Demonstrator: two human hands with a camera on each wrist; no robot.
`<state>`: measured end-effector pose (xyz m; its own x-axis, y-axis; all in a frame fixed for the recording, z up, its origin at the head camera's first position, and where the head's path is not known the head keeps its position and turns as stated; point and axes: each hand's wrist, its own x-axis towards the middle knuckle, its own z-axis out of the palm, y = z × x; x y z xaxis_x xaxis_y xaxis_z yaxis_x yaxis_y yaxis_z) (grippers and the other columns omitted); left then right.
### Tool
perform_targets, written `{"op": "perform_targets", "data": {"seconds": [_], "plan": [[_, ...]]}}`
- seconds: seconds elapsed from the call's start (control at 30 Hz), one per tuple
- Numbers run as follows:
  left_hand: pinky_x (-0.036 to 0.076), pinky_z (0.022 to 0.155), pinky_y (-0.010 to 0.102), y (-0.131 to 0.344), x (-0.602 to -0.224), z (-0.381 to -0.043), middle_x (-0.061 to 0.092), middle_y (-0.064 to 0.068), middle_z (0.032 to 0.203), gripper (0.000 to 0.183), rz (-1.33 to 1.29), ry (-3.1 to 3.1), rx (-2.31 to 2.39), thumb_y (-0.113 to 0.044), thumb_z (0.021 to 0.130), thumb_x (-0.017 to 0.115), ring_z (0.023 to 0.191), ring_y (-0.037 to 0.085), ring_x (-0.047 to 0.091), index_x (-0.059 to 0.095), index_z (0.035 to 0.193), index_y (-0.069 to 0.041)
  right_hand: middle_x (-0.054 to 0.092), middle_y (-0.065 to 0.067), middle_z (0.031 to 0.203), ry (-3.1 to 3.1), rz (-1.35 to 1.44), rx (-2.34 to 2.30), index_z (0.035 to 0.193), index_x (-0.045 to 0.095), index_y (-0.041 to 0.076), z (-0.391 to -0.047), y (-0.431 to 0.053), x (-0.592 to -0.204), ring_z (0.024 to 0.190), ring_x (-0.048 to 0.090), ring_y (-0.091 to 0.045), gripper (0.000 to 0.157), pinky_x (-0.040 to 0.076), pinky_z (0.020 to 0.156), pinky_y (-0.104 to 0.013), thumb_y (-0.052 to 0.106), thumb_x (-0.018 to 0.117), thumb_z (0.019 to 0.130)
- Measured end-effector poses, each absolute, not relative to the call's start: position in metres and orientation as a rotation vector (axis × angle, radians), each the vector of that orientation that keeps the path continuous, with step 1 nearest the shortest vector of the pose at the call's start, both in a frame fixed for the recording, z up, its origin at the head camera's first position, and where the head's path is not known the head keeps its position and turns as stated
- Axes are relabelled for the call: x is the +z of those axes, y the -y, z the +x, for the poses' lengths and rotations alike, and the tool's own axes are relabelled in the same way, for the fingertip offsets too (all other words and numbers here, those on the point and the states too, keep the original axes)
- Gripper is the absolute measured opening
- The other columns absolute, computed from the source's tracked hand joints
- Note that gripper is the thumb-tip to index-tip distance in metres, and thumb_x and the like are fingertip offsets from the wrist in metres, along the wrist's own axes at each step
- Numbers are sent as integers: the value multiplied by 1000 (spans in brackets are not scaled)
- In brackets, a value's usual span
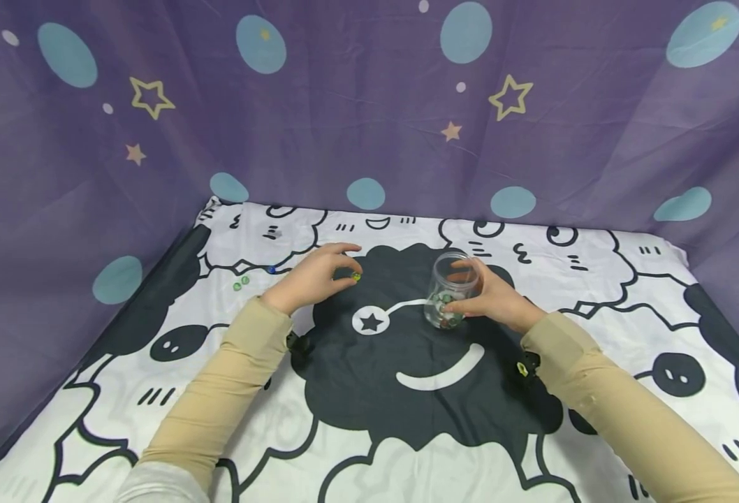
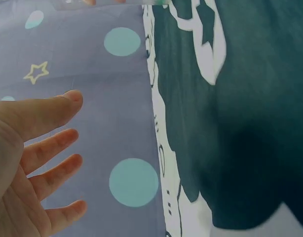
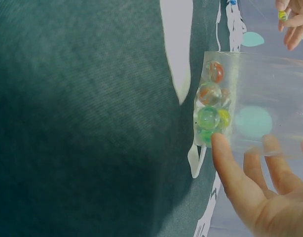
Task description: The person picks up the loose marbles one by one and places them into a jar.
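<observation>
My left hand (image 1: 319,274) is raised above the cloth, pinching a small yellow-green marble (image 1: 357,276) between thumb and fingers. The right wrist view also catches this marble (image 3: 282,15) at its upper right corner. To the right, my right hand (image 1: 496,297) grips a clear jar (image 1: 435,288) with an open mouth, its fingers around the jar's side. Inside lie several glass marbles (image 3: 209,117), green, yellow and orange-red, gathered at the bottom. In the left wrist view the left hand's thumb and fingers (image 2: 62,106) show, but the marble is hidden.
Two green marbles (image 1: 241,283) and a blue marble (image 1: 272,270) lie on the cloth left of the left hand. A black-and-white cartoon cloth (image 1: 344,391) covers the table. Behind it hangs a purple curtain (image 1: 344,126) with stars and blue ovals.
</observation>
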<state>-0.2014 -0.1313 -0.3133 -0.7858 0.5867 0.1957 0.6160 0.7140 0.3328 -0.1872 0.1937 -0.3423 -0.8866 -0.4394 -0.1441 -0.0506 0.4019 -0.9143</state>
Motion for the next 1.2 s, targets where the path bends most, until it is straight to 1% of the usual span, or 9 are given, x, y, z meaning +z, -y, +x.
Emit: {"op": "perform_targets", "data": {"seconds": [0.23, 0.33, 0.5, 0.73, 0.83, 0.93, 1.03, 1.2], "plan": [[40, 107, 44, 116, -305, -204, 50, 14, 139, 17, -1008, 2822, -587, -12, 86, 70, 129, 32, 45, 72, 102, -9, 40, -16, 144, -2309, -426, -1477, 144, 27, 11, -187, -194, -342, 99, 56, -29, 82, 56, 83, -43, 18, 77, 80], [39, 108, 42, 106, -299, -205, 50, 13, 139, 17, -1040, 2793, -589, -14, 86, 70, 129, 31, 45, 72, 102, -10, 40, -16, 144, -2314, -424, -1483, 144, 27, 11, -187, -195, -342, 102, 55, -29, 81, 56, 82, -42, 18, 77, 80], [41, 106, 40, 92, -289, -205, 49, 13, 140, 18, -1100, 2754, -599, -14, 86, 70, 128, 29, 47, 72, 104, -10, 40, -16, 144, -2312, -417, -1480, 144, 27, 12, -187, -196, -342, 103, 54, -31, 81, 56, 82, -42, 17, 77, 79], [39, 108, 39, 78, -279, -201, 49, 12, 140, 19, -1146, 2735, -558, -15, 86, 70, 130, 28, 45, 72, 104, -11, 40, -16, 144, -2321, -405, -1454, 144, 27, 11, -187, -195, -341, 95, 58, -26, 81, 56, 83, -42, 19, 77, 80], [38, 108, 39, 72, -277, -201, 51, 12, 139, 18, -1175, 2708, -538, -16, 86, 71, 129, 27, 46, 72, 103, -11, 40, -16, 144, -2327, -392, -1438, 144, 26, 11, -187, -194, -340, 91, 59, -21, 80, 56, 82, -42, 17, 76, 81], [39, 108, 38, 67, -274, -199, 52, 11, 137, 18, -1197, 2687, -517, -16, 86, 71, 127, 27, 48, 73, 103, -12, 40, -17, 144, -2329, -388, -1434, 144, 26, 10, -188, -194, -340, 90, 60, -20, 79, 56, 82, -42, 15, 74, 82], [39, 108, 38, 62, -270, -198, 52, 11, 137, 18, -1208, 2681, -494, -17, 86, 70, 127, 26, 49, 73, 104, -12, 40, -17, 144, -2329, -390, -1437, 144, 26, 10, -187, -193, -340, 92, 59, -22, 78, 56, 82, -42, 14, 73, 83], [38, 109, 36, 53, -264, -196, 51, 9, 139, 20, -1206, 2696, -472, -18, 87, 70, 128, 25, 48, 72, 106, -14, 40, -17, 144, -2321, -396, -1452, 146, 25, 10, -186, -193, -340, 98, 58, -26, 82, 56, 83, -43, 18, 75, 82]]}}
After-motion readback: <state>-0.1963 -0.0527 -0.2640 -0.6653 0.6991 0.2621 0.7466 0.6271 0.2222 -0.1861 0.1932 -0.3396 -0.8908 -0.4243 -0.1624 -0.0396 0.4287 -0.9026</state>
